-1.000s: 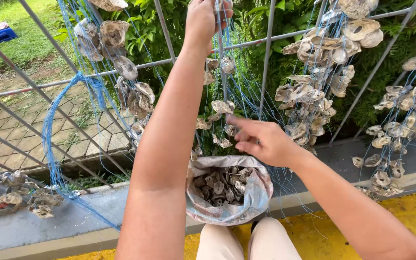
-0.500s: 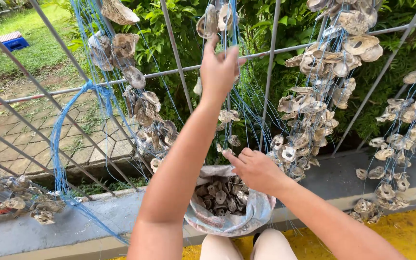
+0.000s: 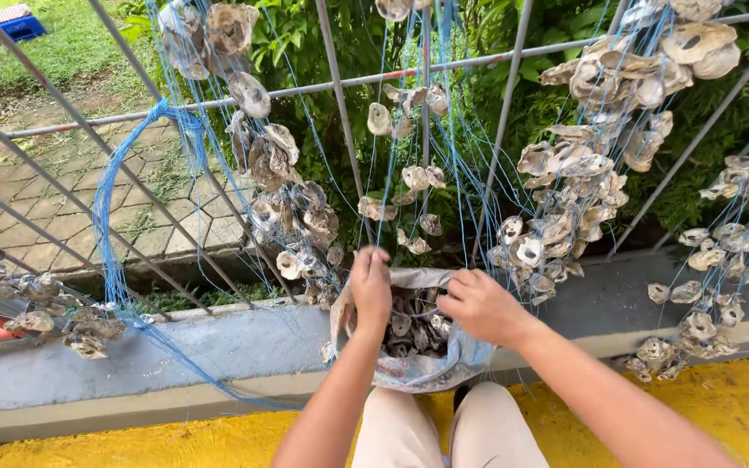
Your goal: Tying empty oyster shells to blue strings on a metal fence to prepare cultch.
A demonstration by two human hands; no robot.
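Only the head view here, looking down past the knees. The left hand (image 3: 371, 286) is curling over the near-left rim of the crumpled grey plastic bag full of dark oyster shells (image 3: 418, 368), fingers closed on that edge as far as I can see. The right hand (image 3: 483, 305) is hovering at the bag's right rim with fingers bent inward; I can't tell whether it's pinching a shell, a line or nothing. The bag is sitting on the grey concrete curb (image 3: 218, 355), right against the slanted metal bar fence (image 3: 340, 113), between the two hands.

My guess at what could go wrong: the thin blue nylon lines (image 3: 465, 165) are dangling straight down over the bag mouth, so fingers could snag them and tangle the hanging strings of pale oyster shells (image 3: 565, 199). The bag also looks floppy, so a tug on one rim could tip shells onto the yellow painted floor (image 3: 132, 438).

Both forearms are reaching forward, wrists bent down, palms facing each other across the opening.
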